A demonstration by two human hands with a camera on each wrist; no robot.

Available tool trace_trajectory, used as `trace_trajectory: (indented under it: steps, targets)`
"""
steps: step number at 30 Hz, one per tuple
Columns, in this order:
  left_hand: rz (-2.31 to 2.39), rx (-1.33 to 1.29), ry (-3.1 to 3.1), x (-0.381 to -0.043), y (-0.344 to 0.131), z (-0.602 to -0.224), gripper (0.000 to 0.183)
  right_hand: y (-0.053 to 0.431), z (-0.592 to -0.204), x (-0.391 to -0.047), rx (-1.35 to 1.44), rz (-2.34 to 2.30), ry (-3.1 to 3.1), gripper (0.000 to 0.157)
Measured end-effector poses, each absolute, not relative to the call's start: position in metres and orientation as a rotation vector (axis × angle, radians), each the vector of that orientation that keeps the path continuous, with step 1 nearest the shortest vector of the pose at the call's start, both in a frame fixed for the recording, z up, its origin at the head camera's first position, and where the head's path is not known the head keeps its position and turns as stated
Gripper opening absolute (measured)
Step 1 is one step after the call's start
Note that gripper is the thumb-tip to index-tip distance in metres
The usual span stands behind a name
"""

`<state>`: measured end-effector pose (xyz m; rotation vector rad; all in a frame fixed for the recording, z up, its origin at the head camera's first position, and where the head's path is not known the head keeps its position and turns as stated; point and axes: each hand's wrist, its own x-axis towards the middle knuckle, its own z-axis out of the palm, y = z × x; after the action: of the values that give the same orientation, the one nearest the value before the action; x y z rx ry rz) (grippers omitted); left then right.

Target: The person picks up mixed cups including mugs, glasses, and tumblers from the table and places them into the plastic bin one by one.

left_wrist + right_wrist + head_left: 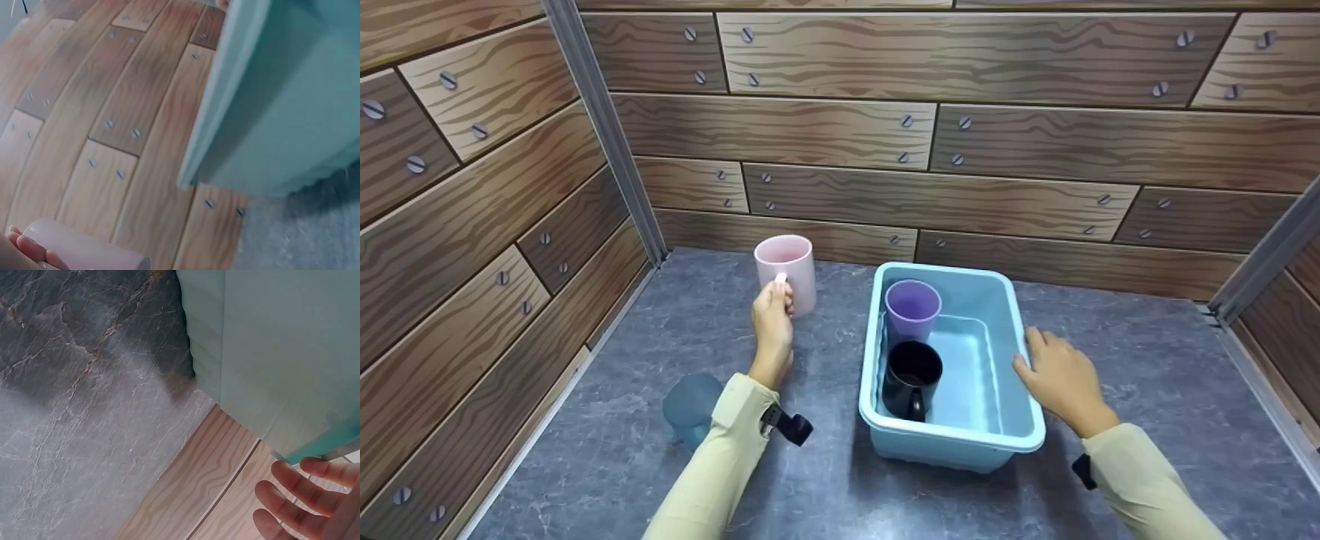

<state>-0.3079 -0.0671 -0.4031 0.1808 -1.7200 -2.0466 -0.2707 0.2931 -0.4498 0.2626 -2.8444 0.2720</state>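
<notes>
My left hand (pixel 775 315) pinches the handle of a pink mug (pixel 799 281), left of the light-blue bin (pixel 952 430). The mug is upright in the head view, and its pale side (pixel 84 247) shows at the bottom of the left wrist view. At the bin's right side is my right hand (pixel 1061 375), fingers spread and loosely bent, thumb tip at the rim; the right wrist view shows these fingers (pixel 298 495) by the bin's edge. Inside the bin, along its left wall, a purple cup (pixel 913 311) stands behind a black mug (pixel 913 379).
A blue-grey cup (pixel 690 409) stands on the dark marbled table (pixel 810 480), partly hidden by the left sleeve. Wood-patterned panels (pixel 840 135) wall in the back and sides, with grey metal posts (pixel 600 112) in the corners.
</notes>
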Motion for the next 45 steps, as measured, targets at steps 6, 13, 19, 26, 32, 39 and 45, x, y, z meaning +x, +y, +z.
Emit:
trace_trajectory:
  steps: [6, 13, 19, 26, 32, 39, 45]
  targets:
    - [-2.017, 0.148, -1.758, -0.303, -0.056, -0.38, 0.03, 0.293, -0.45, -0.272, 0.257, 0.278, -2.832, 0.046]
    - [-2.031, 0.048, -1.733, -0.299, -0.04, -0.363, 0.028, 0.293, -0.449, -0.273, 0.26, 0.279, -2.835, 0.048]
    - [-2.044, -0.029, -1.703, -0.298, -0.025, -0.356, 0.027, 0.292, -0.449, -0.272, 0.254, 0.278, -2.841, 0.048]
    - [-2.046, -0.05, -1.711, -0.299, -0.002, -0.352, 0.026, 0.293, -0.449, -0.271, 0.252, 0.274, -2.843, 0.048]
    - [-2.026, -0.064, -1.74, -0.299, 0.02, -0.354, 0.025, 0.292, -0.449, -0.27, 0.265, 0.293, -2.858, 0.044]
    - [-2.054, -0.058, -1.809, -0.299, 0.047, -0.355, 0.026, 0.293, -0.449, -0.27, 0.249, 0.284, -2.859, 0.047]
    - [-2.052, -0.06, -1.855, -0.3, 0.067, -0.359, 0.027, 0.293, -0.451, -0.271, 0.253, 0.278, -2.839, 0.046]
